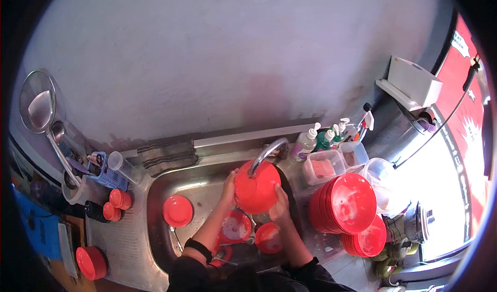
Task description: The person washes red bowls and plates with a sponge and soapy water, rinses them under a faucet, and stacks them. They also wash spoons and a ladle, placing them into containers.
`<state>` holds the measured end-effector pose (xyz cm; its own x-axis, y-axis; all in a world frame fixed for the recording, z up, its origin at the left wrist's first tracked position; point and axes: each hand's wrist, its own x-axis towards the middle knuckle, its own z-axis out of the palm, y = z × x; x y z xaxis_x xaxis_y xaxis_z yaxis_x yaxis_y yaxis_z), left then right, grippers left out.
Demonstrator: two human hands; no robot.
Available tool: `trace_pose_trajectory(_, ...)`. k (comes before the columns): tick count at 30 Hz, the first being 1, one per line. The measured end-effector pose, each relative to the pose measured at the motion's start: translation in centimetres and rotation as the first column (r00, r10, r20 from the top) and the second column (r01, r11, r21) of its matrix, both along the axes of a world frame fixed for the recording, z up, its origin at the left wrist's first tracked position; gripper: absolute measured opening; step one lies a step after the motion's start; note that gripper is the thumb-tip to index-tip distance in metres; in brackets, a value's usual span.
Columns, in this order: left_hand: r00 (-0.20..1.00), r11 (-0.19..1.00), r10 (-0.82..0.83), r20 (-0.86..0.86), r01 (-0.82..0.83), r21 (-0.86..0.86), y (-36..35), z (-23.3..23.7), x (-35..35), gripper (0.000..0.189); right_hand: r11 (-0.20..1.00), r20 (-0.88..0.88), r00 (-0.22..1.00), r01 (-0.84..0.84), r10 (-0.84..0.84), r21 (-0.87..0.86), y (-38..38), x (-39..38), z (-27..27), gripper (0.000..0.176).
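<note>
My left hand grips the left edge of a red bowl, and my right hand is closed on its right edge. The bowl is tilted directly beneath the curved metal tap. Below my hands, inside the steel sink, lie a red bowl with suds and another red bowl. A small red plate rests at the sink's left side. Another red piece is partly hidden by my left forearm.
Stacked red bowls stand right of the sink, near clear plastic tubs and pump bottles. Left are small red cups, a blue basket, a long-handled strainer and a red stack. A cloth lies behind.
</note>
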<state>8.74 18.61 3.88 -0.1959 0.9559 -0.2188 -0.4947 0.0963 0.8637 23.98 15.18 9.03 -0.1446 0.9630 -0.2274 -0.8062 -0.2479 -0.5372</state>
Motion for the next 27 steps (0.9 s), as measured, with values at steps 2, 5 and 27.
trace_pose_trajectory(2, 0.995, 0.993, -0.091, 0.051, 0.095, -0.077, -0.9, 1.2, -1.4, 0.048, 0.968, 0.058, 0.981, -0.192, 0.185, 0.160, 0.8, 0.8, 0.4, 0.029)
trace_pose_trajectory(5, 0.958, 0.966, -0.233, 0.169, 0.248, -0.068, -2.2, 1.5, -3.0, 0.048, 0.976, 0.245, 0.951, -0.151, 0.188, -0.159, 2.4, 0.7, 0.1, 0.024)
trace_pose_trajectory(27, 0.019, 0.874, -0.080, -0.997, 0.482, -0.061, -7.5, 6.6, 0.0, 0.031, 0.743, 0.147, 0.729, -0.643, 0.668, -0.186, 3.1, -1.9, 0.9, 0.056)
